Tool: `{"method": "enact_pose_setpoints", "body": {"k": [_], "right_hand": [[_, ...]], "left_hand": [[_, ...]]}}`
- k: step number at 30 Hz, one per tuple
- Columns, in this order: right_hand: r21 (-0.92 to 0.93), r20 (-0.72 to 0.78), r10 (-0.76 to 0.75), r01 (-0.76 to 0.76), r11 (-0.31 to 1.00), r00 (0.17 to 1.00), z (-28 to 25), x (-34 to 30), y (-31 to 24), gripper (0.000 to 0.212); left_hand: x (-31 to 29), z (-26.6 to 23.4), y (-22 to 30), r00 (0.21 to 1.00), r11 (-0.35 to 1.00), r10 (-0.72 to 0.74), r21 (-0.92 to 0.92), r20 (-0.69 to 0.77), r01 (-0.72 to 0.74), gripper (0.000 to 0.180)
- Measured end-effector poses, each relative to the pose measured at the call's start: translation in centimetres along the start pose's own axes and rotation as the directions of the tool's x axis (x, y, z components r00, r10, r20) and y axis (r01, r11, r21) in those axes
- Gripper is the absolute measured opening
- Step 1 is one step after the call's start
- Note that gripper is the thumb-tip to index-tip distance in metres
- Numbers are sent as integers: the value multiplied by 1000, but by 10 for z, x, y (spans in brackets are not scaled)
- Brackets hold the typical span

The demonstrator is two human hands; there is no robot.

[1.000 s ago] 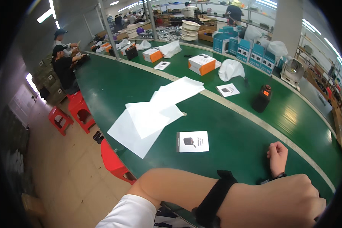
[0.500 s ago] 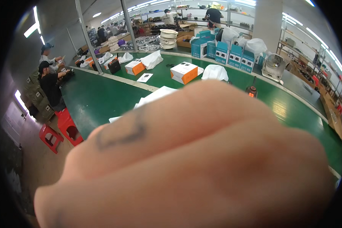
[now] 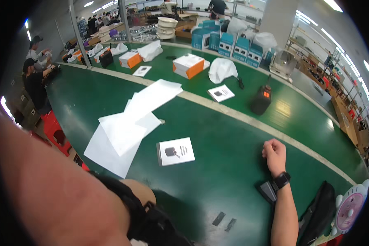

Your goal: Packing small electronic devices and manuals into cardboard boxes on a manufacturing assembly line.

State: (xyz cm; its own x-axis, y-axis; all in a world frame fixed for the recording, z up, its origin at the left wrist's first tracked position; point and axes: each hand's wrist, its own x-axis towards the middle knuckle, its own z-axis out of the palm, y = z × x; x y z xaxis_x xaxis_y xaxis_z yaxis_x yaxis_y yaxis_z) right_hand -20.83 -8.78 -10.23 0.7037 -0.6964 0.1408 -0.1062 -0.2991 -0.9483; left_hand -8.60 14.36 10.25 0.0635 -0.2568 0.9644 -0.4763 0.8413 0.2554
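Very close and blurred, my left arm (image 3: 65,184) fills the lower left, and its fingers cannot be made out. On the green table (image 3: 217,180) rests my right hand (image 3: 274,156), its fingers curled in and nothing visible in them. A black watch (image 3: 281,179) is on that wrist, beside a small dark grey object (image 3: 267,191). Left of the right hand lies a white booklet (image 3: 176,151) with a picture of a dark device. Loose white sheets (image 3: 123,131) overlap farther left. A black two-way radio (image 3: 261,100) with orange lights stands beyond the right hand.
White-and-orange boxes (image 3: 188,65), a white plastic bag (image 3: 222,70) and another booklet (image 3: 221,93) lie past the pale strip. Teal boxes (image 3: 226,44) and a fan (image 3: 283,64) stand behind. A pink-and-white fan (image 3: 350,211) and black pouch (image 3: 320,209) are lower right. Two people (image 3: 35,78) work far left.
The large fist that covered most of the view has drawn aside, leaving a blurred arm at lower left. The view has tilted down, and the booklet, sheets and my right hand now show.
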Motion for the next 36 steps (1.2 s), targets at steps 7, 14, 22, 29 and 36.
{"method": "enact_pose_setpoints", "body": {"k": [7,14,22,29,36], "right_hand": [[-135,113,-109,124,983,988,-24,5,-36,14],[-722,-19,-383,252,644,924,-29,86,-81,58],[-803,-200,-212,-36,595,957,0,151,-24,90],[-717,-83,-166,57,695,983,-18,143,-38,57],[-484,256,-189,295,824,948,-86,4,-86,63]], "left_hand": [[2,-18,-18,983,990,137,51,-124,-132,48],[1,-14,-21,943,983,152,141,-297,-115,55],[-8,-41,-104,918,923,-159,275,-363,268,48],[-84,-56,-305,657,508,-742,530,-131,679,40],[-95,-57,-344,264,-72,-938,870,-226,488,48]]}}
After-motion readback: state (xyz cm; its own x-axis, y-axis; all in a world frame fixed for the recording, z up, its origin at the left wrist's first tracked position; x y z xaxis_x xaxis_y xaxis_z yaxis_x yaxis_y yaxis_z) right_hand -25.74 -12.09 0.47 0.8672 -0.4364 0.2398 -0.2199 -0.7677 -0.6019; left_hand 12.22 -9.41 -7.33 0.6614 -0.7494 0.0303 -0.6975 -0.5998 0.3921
